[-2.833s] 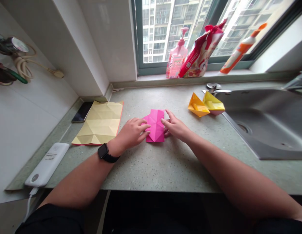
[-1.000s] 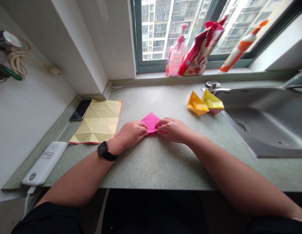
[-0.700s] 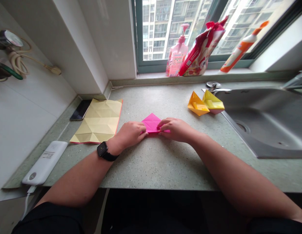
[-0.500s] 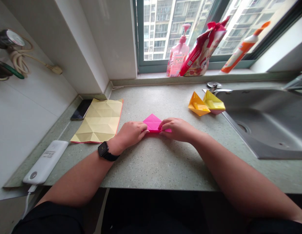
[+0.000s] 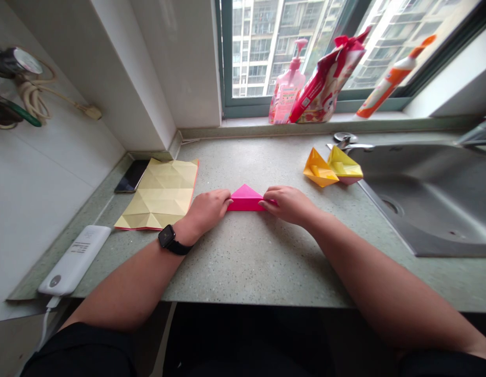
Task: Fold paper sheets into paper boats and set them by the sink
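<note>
While the pink origami paper (image 5: pixel 246 199) lies folded into a flat triangle on the counter (image 5: pixel 243 262), mid-span, long edge near, its ends are pressed by the left hand (image 5: pixel 206 211) and right hand (image 5: pixel 290 205). Fingers are held together; any pinch cannot be told. Yellow creased paper (image 5: pixel 156 196) is noted left, paper boats (image 5: pixel 331 167) right. The fold appears complete.

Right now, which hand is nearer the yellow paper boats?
The right hand, just below and left of the yellow paper boats; the left hand sits farther off, beyond the pink paper.
</note>
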{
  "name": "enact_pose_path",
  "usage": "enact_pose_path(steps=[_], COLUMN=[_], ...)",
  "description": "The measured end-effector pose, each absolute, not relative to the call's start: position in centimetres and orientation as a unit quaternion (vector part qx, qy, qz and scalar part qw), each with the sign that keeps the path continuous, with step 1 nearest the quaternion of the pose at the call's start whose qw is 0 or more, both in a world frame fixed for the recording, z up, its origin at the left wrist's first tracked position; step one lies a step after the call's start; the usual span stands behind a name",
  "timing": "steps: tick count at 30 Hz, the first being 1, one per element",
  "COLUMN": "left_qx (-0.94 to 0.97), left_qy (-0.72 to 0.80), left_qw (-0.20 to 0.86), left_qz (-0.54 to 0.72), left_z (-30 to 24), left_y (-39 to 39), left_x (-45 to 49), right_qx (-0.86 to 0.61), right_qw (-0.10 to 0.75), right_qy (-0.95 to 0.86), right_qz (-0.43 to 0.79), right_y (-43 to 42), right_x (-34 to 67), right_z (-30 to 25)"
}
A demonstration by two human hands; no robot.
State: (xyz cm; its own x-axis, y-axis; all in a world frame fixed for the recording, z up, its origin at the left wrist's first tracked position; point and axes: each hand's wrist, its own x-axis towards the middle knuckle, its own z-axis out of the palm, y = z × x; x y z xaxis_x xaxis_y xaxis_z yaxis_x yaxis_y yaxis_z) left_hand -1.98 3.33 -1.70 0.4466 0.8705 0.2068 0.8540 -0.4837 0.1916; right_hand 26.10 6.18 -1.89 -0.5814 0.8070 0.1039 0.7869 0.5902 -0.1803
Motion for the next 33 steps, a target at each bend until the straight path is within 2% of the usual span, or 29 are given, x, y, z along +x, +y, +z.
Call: enact_pose_path(steps=[10,17,21,26,33], left_qx=[0.843,0.844,0.873,0.915,0.922], left_qy=[0.511,0.516,0.464,0.379,0.374], left_qw=[0.045,0.006,-0.019,0.027,0.040], left_qz=[0.164,0.147,0.151,0.135,0.092], left_z=[-2.5,-2.7,-2.7,-2.8,-2.2], left_y=[4.4,4.7,4.4,3.5,2.5], left_x=[-2.8,-3.1,-2.7,-1.7,-1.1], right_qx=[-0.528,-0.561,-0.557,-0.560,-0.542], right_qw=[0.098,0.100,0.111,0.122,0.164], right_qy=[-0.842,-0.821,-0.822,-0.819,-0.824], right_qz=[0.049,0.046,0.040,0.041,0.016], right_y=[6.5,6.9,7.1,7.1,6.8], right_x=[26.4,26.8,26.9,27.0,25.7], right_z=[-2.3,-2.6,-2.9,-3.3,-4.6])
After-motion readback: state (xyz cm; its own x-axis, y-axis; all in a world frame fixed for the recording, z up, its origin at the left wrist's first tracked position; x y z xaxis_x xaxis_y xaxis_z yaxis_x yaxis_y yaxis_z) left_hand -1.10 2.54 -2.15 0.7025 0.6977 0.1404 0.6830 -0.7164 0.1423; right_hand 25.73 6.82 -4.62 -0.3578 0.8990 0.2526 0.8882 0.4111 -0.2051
